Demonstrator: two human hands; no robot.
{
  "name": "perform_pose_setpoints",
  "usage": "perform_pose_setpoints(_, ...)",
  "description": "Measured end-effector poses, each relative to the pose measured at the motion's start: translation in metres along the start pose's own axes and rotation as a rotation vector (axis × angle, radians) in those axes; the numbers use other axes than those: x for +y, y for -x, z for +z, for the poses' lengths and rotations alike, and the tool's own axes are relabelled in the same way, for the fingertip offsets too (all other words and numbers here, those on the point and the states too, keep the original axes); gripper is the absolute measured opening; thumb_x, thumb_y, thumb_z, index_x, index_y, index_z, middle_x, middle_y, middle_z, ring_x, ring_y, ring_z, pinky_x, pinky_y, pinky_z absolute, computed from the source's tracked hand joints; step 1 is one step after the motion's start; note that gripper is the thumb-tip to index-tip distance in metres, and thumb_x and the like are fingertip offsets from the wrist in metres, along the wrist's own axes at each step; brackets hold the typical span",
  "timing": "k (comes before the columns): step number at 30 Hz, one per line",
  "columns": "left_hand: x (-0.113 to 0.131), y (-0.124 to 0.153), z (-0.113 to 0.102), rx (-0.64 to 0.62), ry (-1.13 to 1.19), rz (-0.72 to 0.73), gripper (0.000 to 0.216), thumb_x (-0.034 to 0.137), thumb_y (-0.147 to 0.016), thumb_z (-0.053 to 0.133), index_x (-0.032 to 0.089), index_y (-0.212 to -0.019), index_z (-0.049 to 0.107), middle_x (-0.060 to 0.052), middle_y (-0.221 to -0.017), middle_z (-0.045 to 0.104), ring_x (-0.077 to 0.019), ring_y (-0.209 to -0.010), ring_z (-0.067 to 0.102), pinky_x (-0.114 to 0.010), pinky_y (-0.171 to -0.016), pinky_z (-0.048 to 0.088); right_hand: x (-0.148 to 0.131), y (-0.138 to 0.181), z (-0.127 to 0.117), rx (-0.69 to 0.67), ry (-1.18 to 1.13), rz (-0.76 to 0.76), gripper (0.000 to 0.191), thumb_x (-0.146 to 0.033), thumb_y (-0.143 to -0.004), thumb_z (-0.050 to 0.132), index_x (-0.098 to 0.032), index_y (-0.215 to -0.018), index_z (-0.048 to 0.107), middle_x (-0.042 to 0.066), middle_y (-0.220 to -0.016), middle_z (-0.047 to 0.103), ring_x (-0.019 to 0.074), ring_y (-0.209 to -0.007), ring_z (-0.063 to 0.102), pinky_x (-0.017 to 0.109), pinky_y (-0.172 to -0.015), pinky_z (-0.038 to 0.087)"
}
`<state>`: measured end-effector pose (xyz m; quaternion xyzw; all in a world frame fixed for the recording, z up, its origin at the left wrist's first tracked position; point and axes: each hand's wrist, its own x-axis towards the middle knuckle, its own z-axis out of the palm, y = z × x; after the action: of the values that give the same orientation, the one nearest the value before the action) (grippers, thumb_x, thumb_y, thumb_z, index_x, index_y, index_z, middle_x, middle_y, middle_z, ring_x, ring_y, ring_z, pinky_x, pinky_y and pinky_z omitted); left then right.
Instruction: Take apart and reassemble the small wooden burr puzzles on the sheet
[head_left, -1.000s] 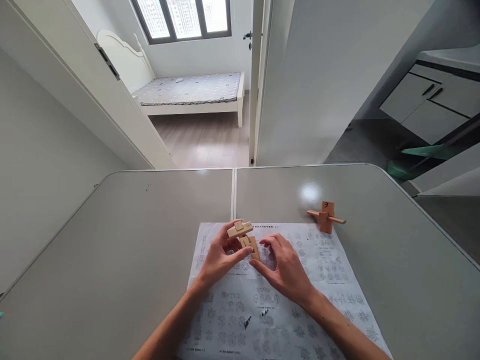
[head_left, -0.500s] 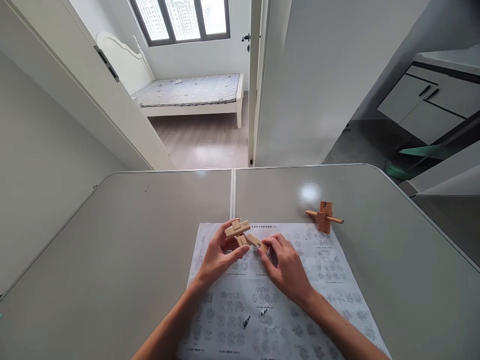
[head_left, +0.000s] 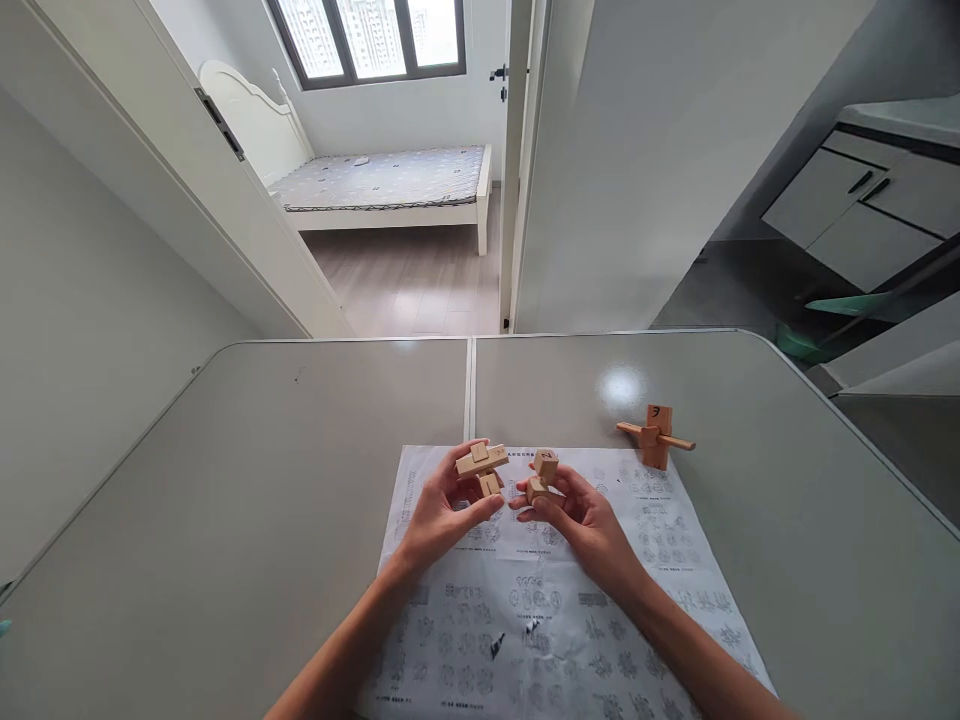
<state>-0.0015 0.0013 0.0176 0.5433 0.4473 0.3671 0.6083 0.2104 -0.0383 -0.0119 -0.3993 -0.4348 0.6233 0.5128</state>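
My left hand [head_left: 442, 508] is closed around a partly joined cluster of pale wooden puzzle pieces [head_left: 482, 461], with a crosswise bar on top and a block end jutting below it. Just to the right, my right hand [head_left: 589, 515] grips a notched wooden puzzle piece [head_left: 546, 465] whose two raised ends show, the upper one bearing a dark mark. A gap separates the two held parts. Both hands are above a printed sheet [head_left: 517, 570] covered in small line diagrams. Fingers hide parts of the wood.
A reddish wooden cross-shaped assembly [head_left: 655, 437] stands at the sheet's upper right corner. The grey table [head_left: 300, 480] has a seam down its middle. Beyond its far edge are a doorway, a bed [head_left: 390, 180] and a window; a cabinet [head_left: 862, 190] is at right.
My right hand has turned the wooden piece so its notched side and ends face up, and drawn it slightly away from the cluster. My left hand keeps its hold. The view has shifted slightly.
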Motion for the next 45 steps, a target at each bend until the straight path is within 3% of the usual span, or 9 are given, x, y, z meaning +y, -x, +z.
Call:
perform_pose_setpoints(4,0.001,0.002,0.001,-0.046,-0.053,0.038,0.062,0.042,-0.081,0.083,0.029,-0.136,0.056,-0.007,-0.114,0.075,-0.0259,-0.094,0.073,-0.041,-0.083,0.061,0.003,0.003,0.002,-0.028,0.026,0.011,0.029,-0.043,-0.095,0.074,-0.023,-0.115,0.069,0.007,-0.095,0.079,0.0259,-0.085,0.076,0.051,-0.087,0.065)
perform_pose_setpoints(7,-0.001,0.002,0.002,-0.122,-0.082,0.038,0.067,0.04,-0.079,0.086,0.026,-0.137,0.055,-0.008,-0.111,0.073,-0.0231,-0.087,0.072,-0.038,-0.078,0.061,0.003,0.004,0.006,0.009,0.053,-0.045,0.022,-0.039,-0.09,0.08,-0.024,-0.096,0.066,0.003,-0.09,0.074,0.0225,-0.078,0.074,0.043,-0.077,0.065)
perform_pose_setpoints(10,-0.003,0.002,0.002,-0.181,-0.107,0.045,0.068,0.038,-0.077,0.089,0.023,-0.135,0.057,-0.007,-0.107,0.07,-0.0201,-0.085,0.069,-0.031,-0.073,0.058,0.004,0.006,0.01,0.095,0.189,-0.123,0.028,-0.035,-0.084,0.085,-0.024,-0.086,0.06,-0.001,-0.084,0.067,0.0187,-0.071,0.069,0.034,-0.067,0.063)
perform_pose_setpoints(16,-0.004,0.002,0.004,-0.186,-0.15,0.074,0.07,0.038,-0.074,0.09,0.024,-0.135,0.058,-0.003,-0.098,0.067,-0.0132,-0.072,0.061,-0.025,-0.064,0.054,0.011,0.013,0.013,0.155,0.39,-0.137,0.028,-0.034,-0.088,0.079,-0.027,-0.102,0.055,-0.002,-0.08,0.065,0.0181,-0.067,0.07,0.032,-0.065,0.063)
perform_pose_setpoints(22,-0.003,0.002,0.005,-0.192,-0.174,0.079,0.067,0.042,-0.076,0.088,0.023,-0.134,0.06,-0.004,-0.1,0.067,-0.0139,-0.073,0.061,-0.026,-0.065,0.052,0.015,0.014,0.008,0.1,0.513,-0.3,0.054,-0.033,-0.096,0.07,-0.035,-0.146,0.051,0.0,-0.09,0.065,0.0178,-0.068,0.072,0.033,-0.067,0.065)
perform_pose_setpoints(27,-0.004,0.001,0.003,-0.202,-0.187,0.08,0.067,0.041,-0.076,0.088,0.022,-0.133,0.06,-0.006,-0.102,0.069,-0.0173,-0.08,0.065,-0.027,-0.068,0.054,0.014,0.014,0.002,0.018,0.625,-0.332,0.044,-0.029,-0.1,0.065,-0.038,-0.143,0.059,0.002,-0.094,0.065,0.0171,-0.067,0.07,0.028,-0.055,0.062)
perform_pose_setpoints(34,-0.006,0.001,0.004,-0.203,-0.187,0.064,0.067,0.038,-0.076,0.089,0.023,-0.133,0.058,-0.006,-0.103,0.068,-0.0174,-0.081,0.065,-0.028,-0.069,0.055,0.015,0.014,0.005,0.106,0.594,-0.324,0.039,-0.032,-0.102,0.063,-0.038,-0.14,0.062,0.005,-0.102,0.07,0.0233,-0.082,0.076,0.037,-0.072,0.069)
perform_pose_setpoints(39,-0.008,0.002,0.006,-0.174,-0.161,0.064,0.063,0.036,-0.077,0.089,0.024,-0.13,0.058,-0.002,-0.097,0.066,-0.013,-0.073,0.061,-0.025,-0.065,0.052,0.015,0.012,0.007,0.031,0.461,-0.24,0.038,-0.032,-0.107,0.054,-0.039,-0.144,0.059,0.008,-0.124,0.065,0.024,-0.099,0.074,0.036,-0.078,0.066)
perform_pose_setpoints(45,-0.011,0.002,0.007,-0.144,-0.203,0.075,0.066,0.038,-0.078,0.088,0.027,-0.134,0.056,-0.001,-0.097,0.066,-0.0102,-0.065,0.056,-0.024,-0.06,0.051,0.006,0.008,0.004,-0.043,0.322,-0.174,0.039,-0.044,-0.109,0.047,-0.036,-0.144,0.062,0.01,-0.14,0.057,0.0253,-0.113,0.067,0.038,-0.091,0.063)
